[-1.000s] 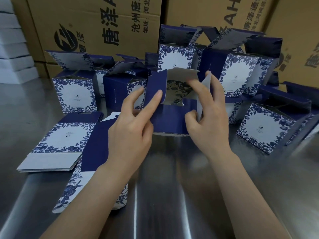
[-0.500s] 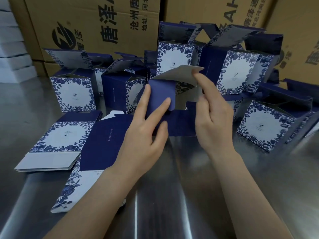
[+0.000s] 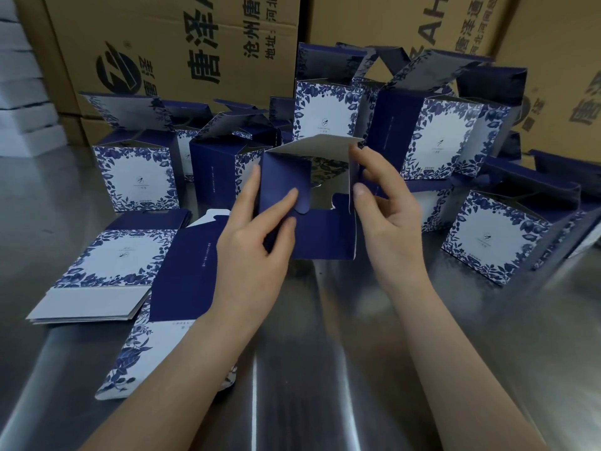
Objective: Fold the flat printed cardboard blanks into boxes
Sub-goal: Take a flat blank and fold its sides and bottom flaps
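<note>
Two bare forearms reach out over the steel table (image 3: 325,379), the left one crossing a loose flat blank (image 3: 182,278) that lies beside a small stack of blanks (image 3: 104,265). Just past these, both hands meet on the half-formed box (image 3: 322,237), which is held low over the middle of the table with its unclosed end turned up towards the person. As I read it, the long axis runs away from them. The left hand (image 3: 253,242) has its fingers (image 3: 287,198) laid fairly straight and close together on the navy left flap (image 3: 283,177), pressing it in towards the middle; I cannot see that thumb. The right hand (image 3: 390,219) pinches the right flap (image 3: 352,177) between thumb and forefinger, and that flap stands on edge, not yet swung over. So the two side flaps face each other across the opening, each hinged on the wall nearest its own hand. To my eye the next move is for the right flap to swing leftward into the gap. Above them the far flap (image 3: 312,148) leans over, white underside showing, seemingly ready to come down last. Behind stand many finished boxes (image 3: 140,177), blue-flowered with their lids open. Brown shipping cartons (image 3: 182,50) are stacked along the back.
</note>
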